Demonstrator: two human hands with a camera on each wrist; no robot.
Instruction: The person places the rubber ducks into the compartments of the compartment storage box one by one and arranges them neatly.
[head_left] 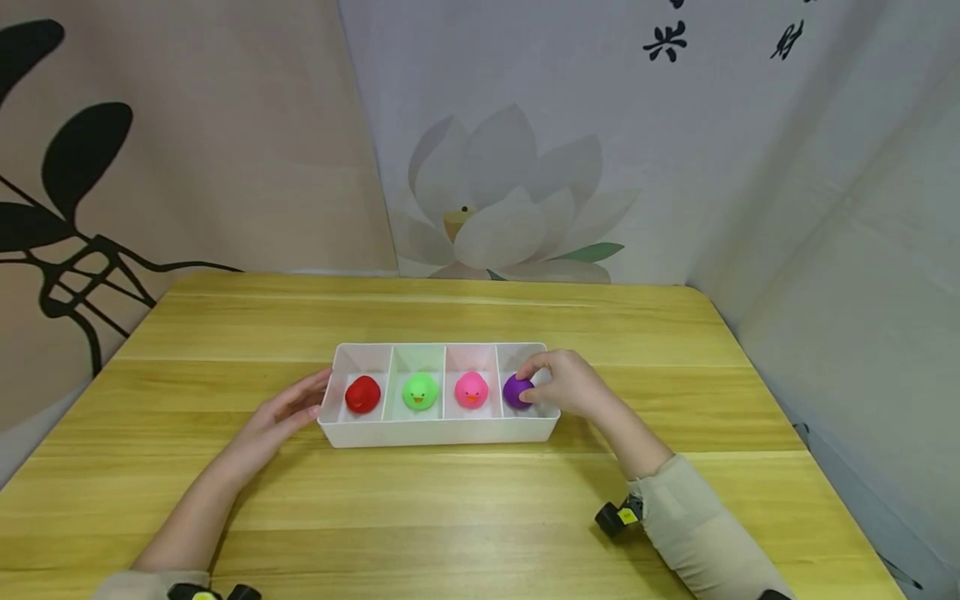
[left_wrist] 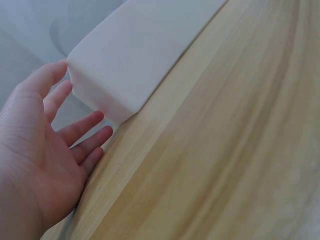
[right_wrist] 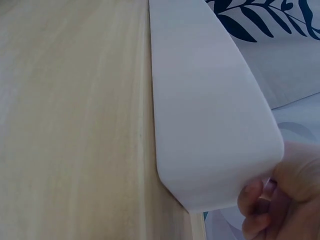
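A long white box (head_left: 441,432) with a row of compartments sits on the table. My left hand (head_left: 273,425) is at its left end, the fingers loosely extended and touching the end wall in the left wrist view. Over the rightmost compartment, my right hand (head_left: 567,383) pinches a round purple toy (head_left: 514,390) between thumb and fingers. The other compartments hold, from the left, a round red toy (head_left: 363,395), a green toy duck (head_left: 420,392) and a pink toy duck (head_left: 471,390). In the right wrist view the box wall hides the purple toy.
The box stands near the middle of a wooden table (head_left: 450,517). Behind the table hangs a pale cloth (head_left: 525,75) printed with a lotus. Dark wrist cameras (head_left: 619,516) are strapped at the sleeves.
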